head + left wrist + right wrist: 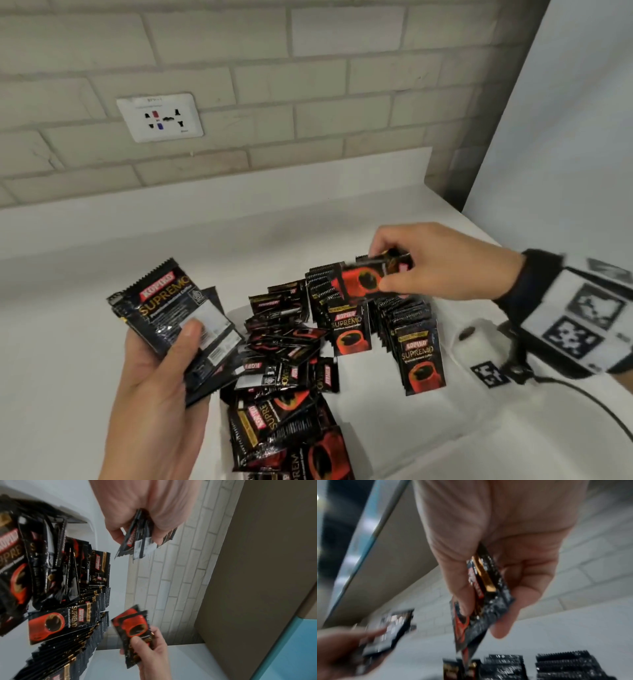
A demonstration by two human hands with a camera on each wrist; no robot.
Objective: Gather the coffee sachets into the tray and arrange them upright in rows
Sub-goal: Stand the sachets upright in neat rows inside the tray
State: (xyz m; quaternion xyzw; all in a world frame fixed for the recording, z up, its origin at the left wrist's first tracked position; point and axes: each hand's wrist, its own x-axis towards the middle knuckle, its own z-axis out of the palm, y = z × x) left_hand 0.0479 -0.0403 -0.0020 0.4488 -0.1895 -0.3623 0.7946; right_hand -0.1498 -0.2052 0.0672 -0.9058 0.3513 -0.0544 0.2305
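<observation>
Left hand grips a sachet stack; right hand pinches sachets (above upright rows)

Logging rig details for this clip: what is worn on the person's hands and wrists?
Both hands are bare, no gloves. The right hand has a dark wrist strap carrying a white box with black-and-white square fiducial markers; a thin black cable trails from it. The left hand shows no sleeve; its wrist is out of frame.
</observation>
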